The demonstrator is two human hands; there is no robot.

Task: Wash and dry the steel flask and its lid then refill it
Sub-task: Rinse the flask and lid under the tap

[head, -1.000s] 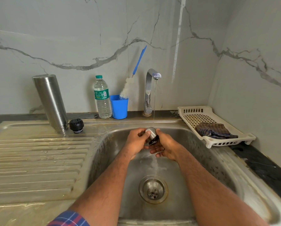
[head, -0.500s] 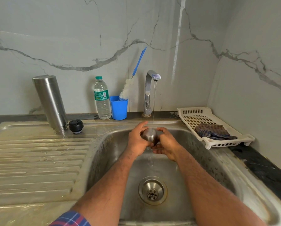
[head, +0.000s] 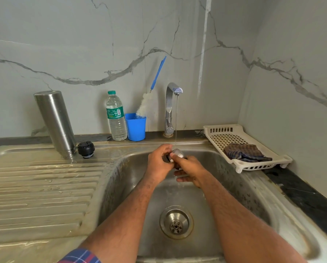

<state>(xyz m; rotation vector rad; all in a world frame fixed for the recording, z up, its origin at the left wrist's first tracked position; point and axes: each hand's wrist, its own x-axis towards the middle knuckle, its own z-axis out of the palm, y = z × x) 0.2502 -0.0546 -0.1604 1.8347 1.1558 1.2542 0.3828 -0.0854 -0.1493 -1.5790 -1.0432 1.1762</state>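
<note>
The steel flask [head: 55, 121] stands upside down on the draining board at the back left, with a black inner stopper [head: 86, 149] beside it. Over the sink, my left hand [head: 158, 164] and my right hand [head: 190, 170] both grip the small steel lid [head: 177, 154], which is held under the thin stream of water from the tap [head: 171, 109]. My fingers hide most of the lid.
A plastic water bottle [head: 116, 116] and a blue cup [head: 135, 127] with a bottle brush [head: 149, 99] stand behind the sink [head: 234, 190]. A white rack [head: 223, 137] with a checked cloth [head: 244, 151] sits at the right. The drain [head: 176, 222] lies below my hands.
My hands have turned the lid under the running water, and my right hand has shifted over it. The flask and stopper have not moved.
</note>
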